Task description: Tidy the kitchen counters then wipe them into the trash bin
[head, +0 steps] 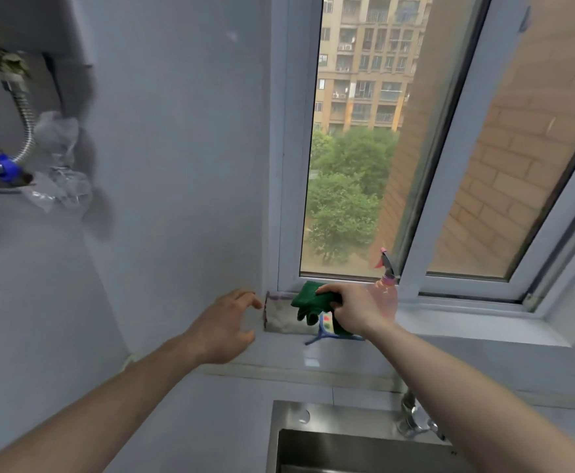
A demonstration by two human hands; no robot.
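Window: fills upper centre and right of frame; one sash is seen swung open, prob. for airing.
Wall: pale, left half of frame; a flexible metal hose and crumpled clear plastic are seen hung at upper left, kept off the work area.
Sink: steel, bottom centre; tap set at its right rear. Counter is barely shown; no trash bin is in view.
Sill ledge: centre-right; used as a shelf for cleaning gear, within reach above the sink.
Spray bottle: pinkish, stood upright on the ledge just behind the right hand, nozzle against the window frame.
Green cloth: centre of frame, on the ledge; gripped from above and bunched, judged to be picked up for wiping.
Pale cloth: laid flat at the ledge's left end, just beside the green one. A blue-edged item under the green cloth can't be identified.
Right hand: fingers are curled round the green cloth.
Left hand: fingers relaxed and spread, nothing held, poised near the pale cloth, not touching as far as can be told.
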